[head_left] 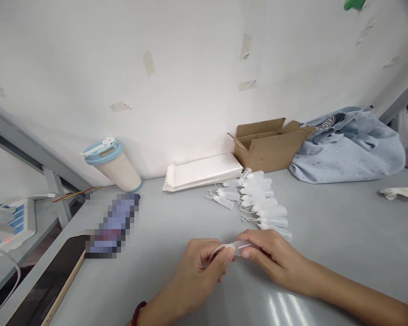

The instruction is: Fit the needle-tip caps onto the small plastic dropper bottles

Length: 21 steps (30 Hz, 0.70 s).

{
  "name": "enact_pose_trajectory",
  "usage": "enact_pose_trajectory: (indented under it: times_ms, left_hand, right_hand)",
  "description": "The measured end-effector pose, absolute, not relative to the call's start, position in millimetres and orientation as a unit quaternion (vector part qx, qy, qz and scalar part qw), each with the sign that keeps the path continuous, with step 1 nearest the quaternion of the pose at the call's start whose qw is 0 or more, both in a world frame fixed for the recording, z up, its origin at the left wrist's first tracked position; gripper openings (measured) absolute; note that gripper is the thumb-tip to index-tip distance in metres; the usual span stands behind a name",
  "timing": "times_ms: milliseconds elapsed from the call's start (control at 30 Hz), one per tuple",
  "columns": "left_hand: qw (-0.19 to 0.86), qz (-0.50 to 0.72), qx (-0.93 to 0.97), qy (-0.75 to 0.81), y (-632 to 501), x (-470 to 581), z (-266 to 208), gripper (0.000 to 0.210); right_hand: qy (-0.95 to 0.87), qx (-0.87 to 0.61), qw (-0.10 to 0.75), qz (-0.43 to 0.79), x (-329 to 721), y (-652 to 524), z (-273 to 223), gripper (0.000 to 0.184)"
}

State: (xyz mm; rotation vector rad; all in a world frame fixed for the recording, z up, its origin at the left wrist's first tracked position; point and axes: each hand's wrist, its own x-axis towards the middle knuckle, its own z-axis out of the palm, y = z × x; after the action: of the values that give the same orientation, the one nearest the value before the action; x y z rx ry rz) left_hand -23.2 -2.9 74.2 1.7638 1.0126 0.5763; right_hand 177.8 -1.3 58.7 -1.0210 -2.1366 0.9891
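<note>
Between my two hands is a small translucent plastic squeeze bottle (242, 247) with a thin white strap, held above the near middle of the table. My left hand (204, 267) pinches its white cap end between thumb and fingers, the strap looping over the fingers. At the other end, my right hand (272, 253) grips the bottle's clear body. Just beyond the right hand lies a pile of similar squeeze bottles (265, 206), several of them with nozzles and straps pointing left. My fingers partly cover the held bottle.
Behind the pile, a stack of white padded envelopes (204, 171) lies beside an open cardboard box (272, 147) and a light blue cloth bag (350, 149). Leftward are a cup (117, 165), a blurred-out flat item (114, 226), a phone (51, 280) and a power strip (13, 224).
</note>
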Motion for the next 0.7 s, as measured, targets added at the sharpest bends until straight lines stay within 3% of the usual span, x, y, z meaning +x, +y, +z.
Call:
enact_pose_trajectory:
  times_ms: [267, 433, 700]
  left_hand:
    - [0.430, 0.226, 0.753, 0.444, 2.1, -23.6, 71.8, 0.042]
    - [0.497, 0.300, 0.648, 0.492, 10.3, -28.5, 74.9, 0.035]
    - [0.516, 0.356, 0.583, 0.517, 17.8, -36.4, 77.6, 0.032]
  right_hand:
    - [-0.642, -0.408, 0.250, 0.600, 174.0, 2.2, 54.4, 0.047]
    - [-0.633, -0.477, 0.292, 0.535, 178.6, 8.7, 59.7, 0.049]
    - [-0.671, -0.513, 0.314, 0.433, 187.2, 17.2, 72.3, 0.045]
